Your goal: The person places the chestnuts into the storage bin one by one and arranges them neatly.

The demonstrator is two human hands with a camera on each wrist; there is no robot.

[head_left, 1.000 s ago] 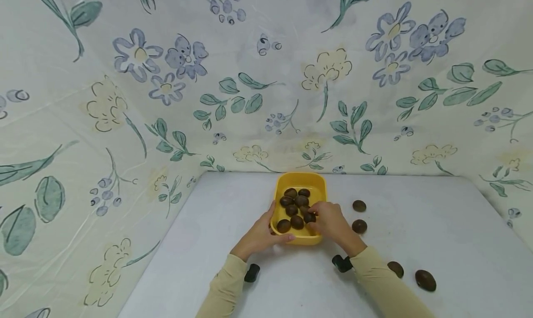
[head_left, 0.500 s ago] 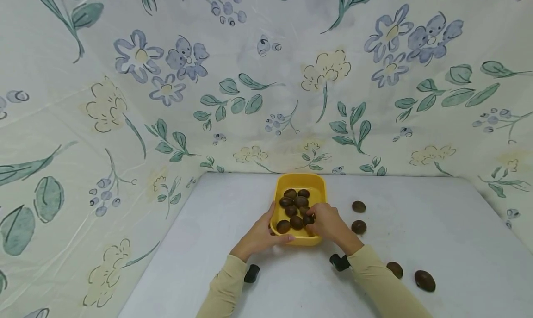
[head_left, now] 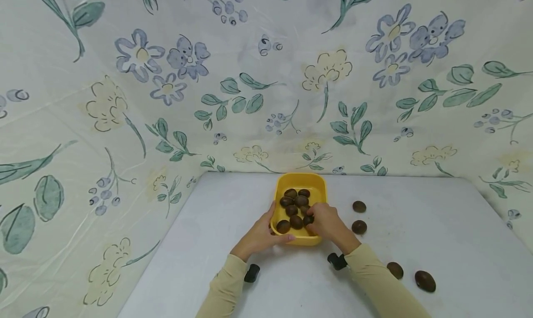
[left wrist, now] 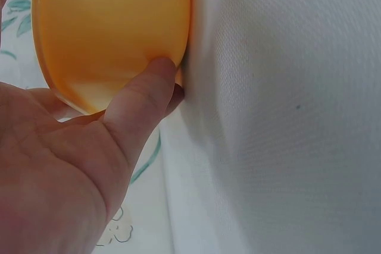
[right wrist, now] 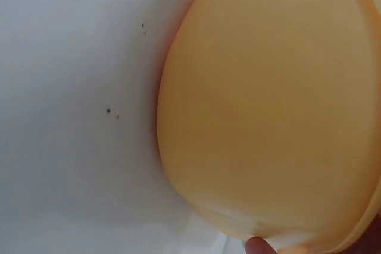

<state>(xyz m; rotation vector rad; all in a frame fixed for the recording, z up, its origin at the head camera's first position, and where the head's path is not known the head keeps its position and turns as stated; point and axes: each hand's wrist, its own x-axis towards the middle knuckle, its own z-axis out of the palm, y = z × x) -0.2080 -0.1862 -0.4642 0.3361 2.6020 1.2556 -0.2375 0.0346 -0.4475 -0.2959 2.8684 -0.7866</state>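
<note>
A yellow tray (head_left: 282,179) stands on the white table, with several glossy brown chestnuts (head_left: 301,201) in it. My left hand (head_left: 260,234) grips the tray's near left corner. The left thumb (left wrist: 149,84) lies against its near outer wall in the left wrist view, the other fingers behind the left side. My right hand (head_left: 329,220) reaches over the near right rim. Its thumb and forefinger pinch a chestnut (head_left: 308,220) low in the tray. The right wrist view shows mostly the tray's outer wall (right wrist: 274,99), with a fingertip at the bottom edge.
Two loose chestnuts lie right of the tray, the nearer chestnut (head_left: 359,227) close to my right wrist. Another chestnut (head_left: 395,270) sits beside the right sleeve, and a larger brown chestnut (head_left: 425,281) farther right. A flowered cloth (head_left: 233,123) hangs behind the table.
My right hand and forearm have shifted very slightly to the left, and the chestnut between its fingers slightly nearer to me. The left hand and the tray stay in place.
</note>
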